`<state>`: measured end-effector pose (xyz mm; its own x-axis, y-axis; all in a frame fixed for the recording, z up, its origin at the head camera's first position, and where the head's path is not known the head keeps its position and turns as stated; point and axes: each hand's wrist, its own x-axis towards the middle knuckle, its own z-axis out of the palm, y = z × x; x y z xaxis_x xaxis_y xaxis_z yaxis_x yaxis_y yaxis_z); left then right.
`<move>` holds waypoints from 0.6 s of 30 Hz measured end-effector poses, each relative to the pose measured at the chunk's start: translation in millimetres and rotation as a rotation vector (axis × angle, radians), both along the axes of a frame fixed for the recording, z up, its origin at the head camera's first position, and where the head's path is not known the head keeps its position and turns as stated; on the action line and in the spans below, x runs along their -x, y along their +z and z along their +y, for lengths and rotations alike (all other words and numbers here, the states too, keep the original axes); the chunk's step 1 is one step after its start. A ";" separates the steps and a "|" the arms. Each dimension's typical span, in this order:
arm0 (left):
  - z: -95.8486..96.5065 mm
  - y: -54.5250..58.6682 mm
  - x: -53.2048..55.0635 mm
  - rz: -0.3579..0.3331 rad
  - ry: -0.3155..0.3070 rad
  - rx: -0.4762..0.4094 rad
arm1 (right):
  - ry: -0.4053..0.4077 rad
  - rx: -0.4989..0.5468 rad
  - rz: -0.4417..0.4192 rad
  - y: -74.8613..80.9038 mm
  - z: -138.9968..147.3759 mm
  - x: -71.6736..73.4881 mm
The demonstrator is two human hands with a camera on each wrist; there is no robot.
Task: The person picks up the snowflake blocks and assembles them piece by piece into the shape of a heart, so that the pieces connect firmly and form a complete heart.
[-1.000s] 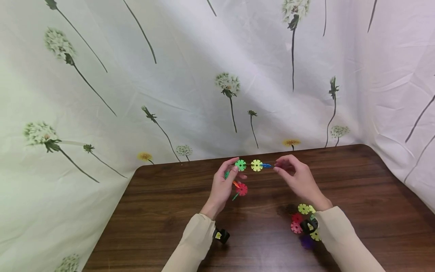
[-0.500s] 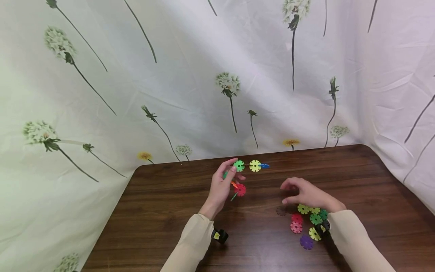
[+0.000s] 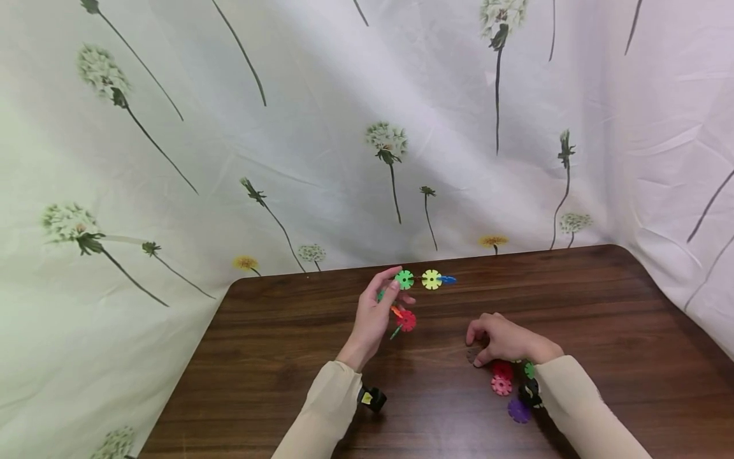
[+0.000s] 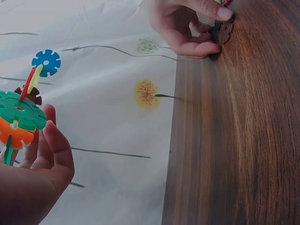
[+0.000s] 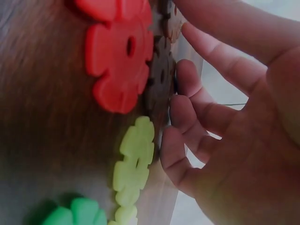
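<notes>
My left hand (image 3: 371, 315) holds up a chain of interlocking notched plastic discs, with a green disc (image 3: 404, 280) by its fingertips. From there the chain runs to a yellow disc (image 3: 431, 279) and a blue disc (image 4: 46, 63); a red disc (image 3: 406, 320) hangs lower beside an orange disc (image 4: 16, 134). At the tabletop, my right hand (image 3: 507, 338) pinches a brown notched disc (image 4: 225, 33) between thumb and finger. Beneath that palm lie loose discs: a red one (image 5: 123, 56), a dark brown one (image 5: 161, 75) and a yellow one (image 5: 135, 159).
More loose discs lie by the right wrist, among them a pink one (image 3: 501, 385) and a purple one (image 3: 518, 411); the hand and sleeve hide some. The wooden table (image 3: 275, 357) meets a dandelion-printed cloth (image 3: 321, 159) at its back edge.
My right hand has left the blue end of the chain and come down toward me to the brown disc on the table. The left hand keeps the chain in nearly the same spot.
</notes>
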<state>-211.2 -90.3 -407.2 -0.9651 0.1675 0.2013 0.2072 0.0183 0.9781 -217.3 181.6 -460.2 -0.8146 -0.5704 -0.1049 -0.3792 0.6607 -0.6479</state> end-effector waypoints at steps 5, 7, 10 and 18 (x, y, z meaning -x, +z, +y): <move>-0.3 0.5 -1.1 0.005 0.000 0.006 | -0.005 -0.002 -0.013 1.2 -2.7 -0.3; -0.1 0.9 -1.8 0.010 -0.001 0.004 | -0.011 -0.006 -0.019 1.6 -3.3 -0.6; 0.3 0.6 -2.0 0.017 -0.004 0.001 | -0.023 -0.021 -0.023 2.5 -4.0 -1.4; -0.7 0.3 -1.1 0.007 0.004 0.003 | 0.020 0.034 -0.034 2.0 -4.9 -1.8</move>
